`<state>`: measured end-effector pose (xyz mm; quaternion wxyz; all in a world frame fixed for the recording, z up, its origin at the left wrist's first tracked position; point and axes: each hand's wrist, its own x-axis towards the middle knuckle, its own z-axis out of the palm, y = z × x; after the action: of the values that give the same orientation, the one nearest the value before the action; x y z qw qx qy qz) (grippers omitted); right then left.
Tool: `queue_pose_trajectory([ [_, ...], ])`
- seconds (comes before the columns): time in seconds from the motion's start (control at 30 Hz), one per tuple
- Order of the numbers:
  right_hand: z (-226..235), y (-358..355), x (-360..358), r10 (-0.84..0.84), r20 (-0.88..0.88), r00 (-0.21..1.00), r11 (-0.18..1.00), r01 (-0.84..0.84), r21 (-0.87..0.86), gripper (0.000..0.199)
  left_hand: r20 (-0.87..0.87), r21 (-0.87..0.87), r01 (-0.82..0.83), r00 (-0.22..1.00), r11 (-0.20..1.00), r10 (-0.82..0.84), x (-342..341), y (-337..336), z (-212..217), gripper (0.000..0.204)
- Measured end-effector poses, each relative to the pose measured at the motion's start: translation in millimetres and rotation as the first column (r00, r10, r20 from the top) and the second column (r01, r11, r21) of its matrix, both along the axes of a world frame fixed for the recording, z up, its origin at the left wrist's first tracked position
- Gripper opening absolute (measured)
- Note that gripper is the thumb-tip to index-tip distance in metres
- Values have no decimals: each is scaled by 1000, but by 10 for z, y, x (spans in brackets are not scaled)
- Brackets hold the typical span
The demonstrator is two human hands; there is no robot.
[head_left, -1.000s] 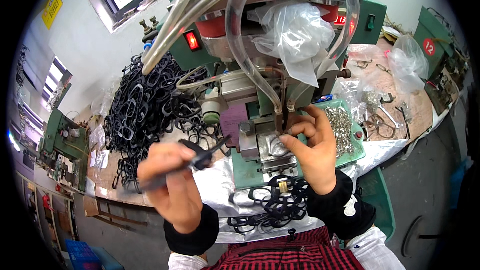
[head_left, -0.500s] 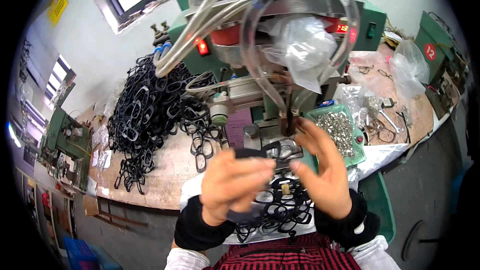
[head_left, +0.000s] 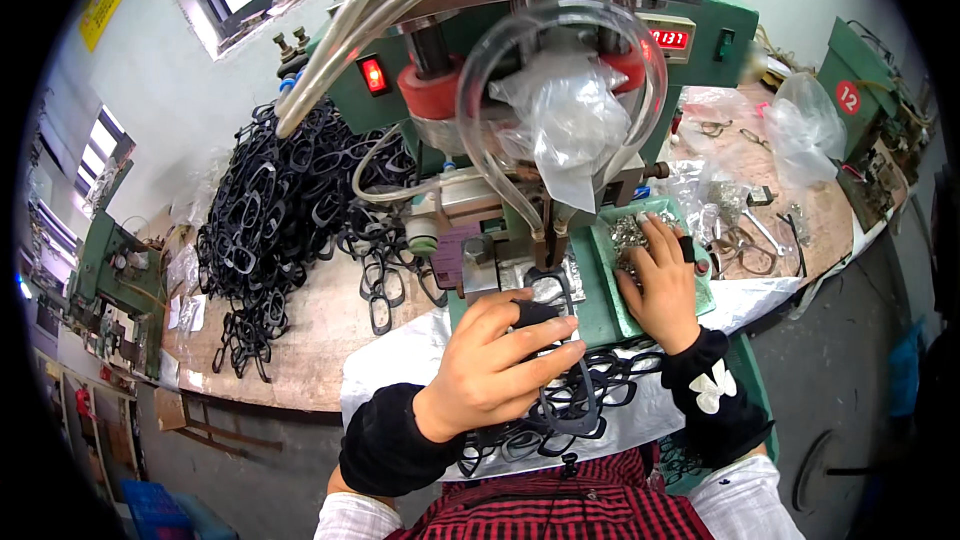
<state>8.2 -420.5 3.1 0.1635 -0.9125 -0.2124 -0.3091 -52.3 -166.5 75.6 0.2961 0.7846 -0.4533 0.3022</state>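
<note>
Over the front of the press, my left hand (head_left: pixel 500 365) is closed on a black eyeglass frame (head_left: pixel 572 424). One rim of it hangs below the fingers, and its far end lies near the metal fixture (head_left: pixel 482 275) under the machine's head; the fingers hide part of it. My right hand (head_left: pixel 662 290) reaches into a green tray (head_left: pixel 606 285) of small shiny metal parts (head_left: pixel 628 232). Its fingers are apart, with the tips among the parts; whether a part is touched by them is too small to tell. More black frames (head_left: pixel 610 380) lie on the sheet below my hands.
The green press (head_left: pixel 690 0) with clear hoses and a plastic bag (head_left: pixel 575 125) stands directly ahead. A large heap of black frames (head_left: pixel 290 200) covers the left of the table. A wrench (head_left: pixel 765 233) and brown frames (head_left: pixel 740 252) lie at right, beyond the tray.
My right hand has moved right, from beside the fixture into the tray of metal parts. My left hand has shifted slightly right and down with the eyeglass frame. The view has shifted a little.
</note>
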Motion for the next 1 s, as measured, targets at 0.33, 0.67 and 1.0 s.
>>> queue_pose_trajectory([
  [0.33,-298,-226,-1,-123,-151,981,801,188,568,14,-30,-181,-392,919,902,394,-612,378,-474,31],
  [0.67,-193,105,158,139,-174,975,243,136,960,16,14,-116,-848,519,517,855,364,1654,-533,15],
  [1.0,-65,-178,-271,-140,-211,967,754,242,611,15,15,460,-648,690,607,724,873,1830,-1030,24],
])
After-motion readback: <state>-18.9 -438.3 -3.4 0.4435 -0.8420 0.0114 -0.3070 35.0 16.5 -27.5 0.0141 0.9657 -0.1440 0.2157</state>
